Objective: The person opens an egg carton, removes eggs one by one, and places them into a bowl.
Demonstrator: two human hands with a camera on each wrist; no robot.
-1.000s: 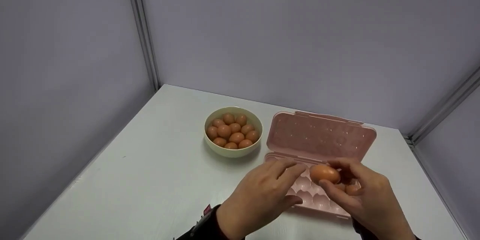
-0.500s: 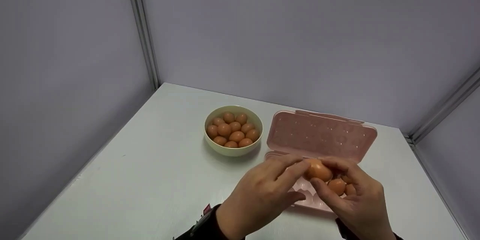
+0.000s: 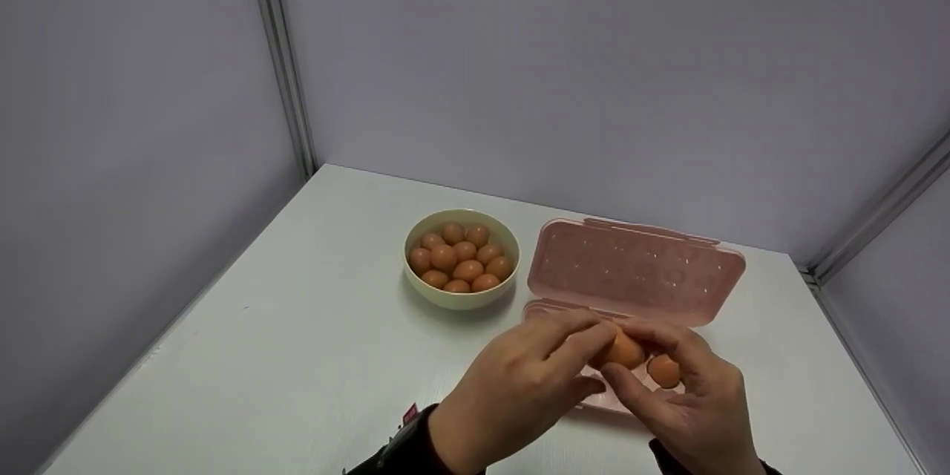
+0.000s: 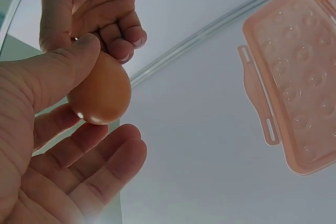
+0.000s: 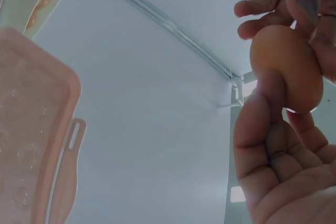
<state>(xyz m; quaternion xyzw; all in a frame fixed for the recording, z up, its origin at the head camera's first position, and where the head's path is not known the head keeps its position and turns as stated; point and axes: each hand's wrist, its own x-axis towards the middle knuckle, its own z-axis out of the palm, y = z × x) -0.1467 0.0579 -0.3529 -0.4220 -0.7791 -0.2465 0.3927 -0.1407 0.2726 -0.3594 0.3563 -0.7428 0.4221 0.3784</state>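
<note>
A brown egg is between my two hands, above the base of an open pink egg box. My right hand pinches it from the right, thumb in front and finger behind. The fingertips of my left hand lie over its left end. In the left wrist view, my left thumb crosses the egg, and fingers curve beneath it. A fingertip of my right hand presses the egg in the right wrist view. Another egg sits in the box base, partly hidden by my right hand.
A cream bowl with several brown eggs stands left of the egg box on the white table. Grey walls rise behind the table and at both sides. The box lid leans back toward the rear wall.
My right hand has moved left with the egg, bringing it to my left fingers. My left hand has stayed nearly still. The bowl and box have not moved.
</note>
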